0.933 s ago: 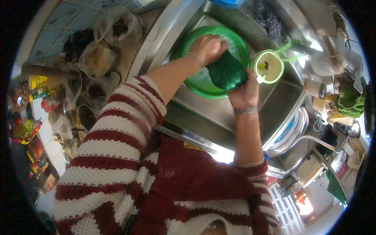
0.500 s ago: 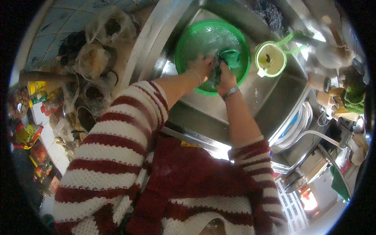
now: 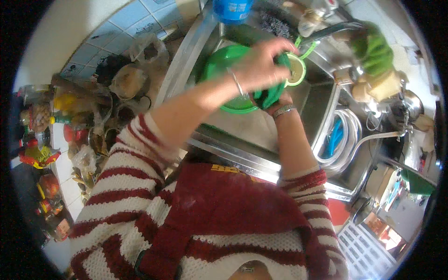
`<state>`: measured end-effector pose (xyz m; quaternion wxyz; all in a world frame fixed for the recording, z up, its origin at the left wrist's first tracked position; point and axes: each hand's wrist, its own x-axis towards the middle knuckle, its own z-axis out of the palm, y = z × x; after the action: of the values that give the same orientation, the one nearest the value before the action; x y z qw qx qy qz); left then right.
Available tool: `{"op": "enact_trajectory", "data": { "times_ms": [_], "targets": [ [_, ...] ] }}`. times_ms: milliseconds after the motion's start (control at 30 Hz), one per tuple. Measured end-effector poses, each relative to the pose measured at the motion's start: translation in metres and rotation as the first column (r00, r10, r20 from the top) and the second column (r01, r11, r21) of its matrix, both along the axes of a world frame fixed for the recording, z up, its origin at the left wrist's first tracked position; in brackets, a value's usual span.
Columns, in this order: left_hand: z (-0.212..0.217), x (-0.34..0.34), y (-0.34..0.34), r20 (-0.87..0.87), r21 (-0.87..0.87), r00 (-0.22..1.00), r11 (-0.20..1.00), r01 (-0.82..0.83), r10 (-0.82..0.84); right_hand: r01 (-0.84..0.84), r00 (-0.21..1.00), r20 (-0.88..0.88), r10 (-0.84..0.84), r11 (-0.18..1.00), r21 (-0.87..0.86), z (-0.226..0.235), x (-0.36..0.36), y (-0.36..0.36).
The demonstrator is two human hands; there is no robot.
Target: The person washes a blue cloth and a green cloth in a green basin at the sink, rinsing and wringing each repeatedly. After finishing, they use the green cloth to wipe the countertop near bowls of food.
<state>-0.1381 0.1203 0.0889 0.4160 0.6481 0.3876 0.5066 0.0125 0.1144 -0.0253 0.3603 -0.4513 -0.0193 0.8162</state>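
A dark green cloth (image 3: pixel 271 95) is bunched between my two hands above the sink. My left hand (image 3: pixel 263 65), with a bracelet at its wrist, is curled over the upper part of the cloth, its fingers smeared by motion. Below it my right hand (image 3: pixel 283 100), wearing a watch, grips the lower part; the left hand and the cloth hide much of it. Behind my left forearm stands a bright green basin (image 3: pixel 219 63) in the sink, partly covered. A small light-green strainer (image 3: pixel 300 70) sits just right of the cloth.
The steel sink (image 3: pixel 252 135) surrounds the basin. A blue container (image 3: pixel 232 10) stands at its far rim. To the right are a coiled white hose (image 3: pixel 343 163) and a green cloth-like bundle (image 3: pixel 373 49). Bags and jars crowd the left counter, including a bowl (image 3: pixel 129 81).
My hands have come up out of the green basin and over to the right, with the green cloth between them. The view has shifted, bringing the blue container into sight.
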Motion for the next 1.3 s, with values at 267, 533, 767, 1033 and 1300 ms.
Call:
{"op": "enact_trajectory", "data": {
  "times_ms": [267,533,767,1033,1300],
  "targets": [
    [-0.064,-0.020,-0.010,0.587,-0.732,0.729,0.615,0.292,0.352,0.008,0.998,-0.056,-0.002,0.992,0.122,0.120,0.006,-0.019],
    [-0.035,0.005,-0.047,0.831,-0.546,0.435,0.659,0.517,0.347,0.034,0.992,-0.129,-0.005,0.975,0.221,0.124,0.010,-0.052],
    [0.044,0.020,-0.058,0.703,-0.475,0.649,0.871,0.125,0.290,0.089,0.986,-0.139,-0.091,0.996,-0.022,0.136,0.026,-0.089],
    [0.090,0.040,-0.080,0.499,-0.294,0.847,0.955,-0.036,0.185,0.122,0.985,-0.153,-0.083,0.956,0.267,0.156,0.013,-0.082],
    [0.086,0.022,-0.048,0.479,-0.740,0.820,0.647,0.185,0.314,-0.333,0.792,0.568,-0.222,0.622,0.708,0.203,0.023,-0.067]
  ]
}}
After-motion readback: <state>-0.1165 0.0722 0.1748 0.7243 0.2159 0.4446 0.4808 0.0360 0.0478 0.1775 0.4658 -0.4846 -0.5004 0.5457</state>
